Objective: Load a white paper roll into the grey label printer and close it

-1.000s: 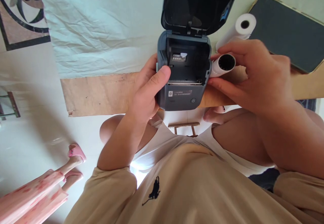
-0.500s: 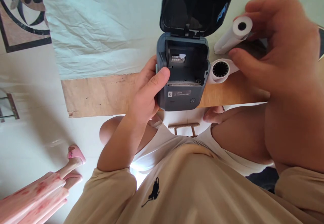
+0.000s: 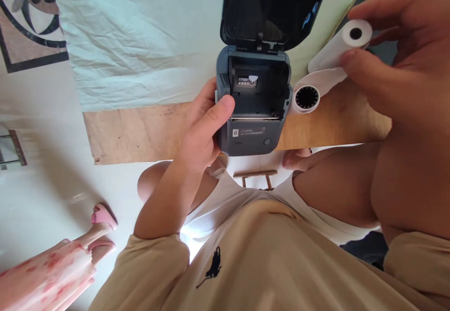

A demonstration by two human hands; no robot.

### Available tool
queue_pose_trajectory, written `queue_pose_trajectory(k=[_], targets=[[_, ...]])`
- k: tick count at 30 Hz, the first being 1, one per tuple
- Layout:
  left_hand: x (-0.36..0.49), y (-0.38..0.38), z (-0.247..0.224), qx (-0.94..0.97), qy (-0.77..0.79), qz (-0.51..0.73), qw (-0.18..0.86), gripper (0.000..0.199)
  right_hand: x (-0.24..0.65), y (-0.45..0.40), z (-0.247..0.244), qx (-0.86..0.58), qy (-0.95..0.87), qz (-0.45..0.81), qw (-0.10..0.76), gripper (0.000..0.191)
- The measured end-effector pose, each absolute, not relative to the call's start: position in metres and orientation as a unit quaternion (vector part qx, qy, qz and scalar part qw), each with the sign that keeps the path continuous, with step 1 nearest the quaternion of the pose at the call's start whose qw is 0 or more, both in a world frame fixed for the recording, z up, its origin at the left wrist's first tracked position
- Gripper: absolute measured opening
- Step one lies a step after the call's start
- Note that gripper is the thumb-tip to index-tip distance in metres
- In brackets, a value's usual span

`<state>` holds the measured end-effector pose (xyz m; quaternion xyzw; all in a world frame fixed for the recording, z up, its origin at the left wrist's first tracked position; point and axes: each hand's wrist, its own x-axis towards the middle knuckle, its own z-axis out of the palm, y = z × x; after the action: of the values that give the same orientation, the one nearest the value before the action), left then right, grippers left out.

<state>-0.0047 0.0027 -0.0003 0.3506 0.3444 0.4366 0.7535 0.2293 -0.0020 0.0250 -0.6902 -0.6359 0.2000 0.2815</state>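
My left hand (image 3: 202,135) is wrapped round the left side of a dark portable label printer (image 3: 251,144), its thumb on the printer's edge. The printer's black lid (image 3: 270,13) stands raised, and the bay beneath holds no roll. In my right hand (image 3: 408,62) is a white paper roll (image 3: 332,48), pinched near its upper end between thumb and fingers. Just below it, against the printer's right side, is a second roll with a toothed black core (image 3: 307,98). A loose strip of its white paper (image 3: 326,77) runs up towards my right thumb.
The wooden table (image 3: 137,132) is partly covered by a pale green cloth (image 3: 140,39). A dark flat object (image 3: 385,50) lies behind my right hand. On the floor at left are another person's feet in pink slippers (image 3: 104,215). A wooden stool (image 3: 255,175) shows under the table.
My right hand has shifted to the right, and the white roll has moved with it. More of the loose paper strip shows. The printer and my left hand are nearly still.
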Motion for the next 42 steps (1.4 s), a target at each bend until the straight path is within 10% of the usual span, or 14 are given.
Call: queue_pose_trajectory(k=[12, 18, 42], targets=[[-0.005, 0.003, -0.002, 0.355, 0.332, 0.44, 0.755, 0.025, 0.237, -0.003, 0.029, -0.693, -0.645, 0.205, 0.246, 0.052], [-0.003, 0.002, 0.0, 0.358, 0.355, 0.442, 0.742, 0.027, 0.23, -0.004, 0.034, -0.72, -0.657, 0.149, 0.166, 0.026], [-0.005, 0.003, -0.002, 0.36, 0.342, 0.444, 0.746, 0.022, 0.228, -0.013, 0.031, -0.694, -0.651, 0.216, 0.22, 0.042]])
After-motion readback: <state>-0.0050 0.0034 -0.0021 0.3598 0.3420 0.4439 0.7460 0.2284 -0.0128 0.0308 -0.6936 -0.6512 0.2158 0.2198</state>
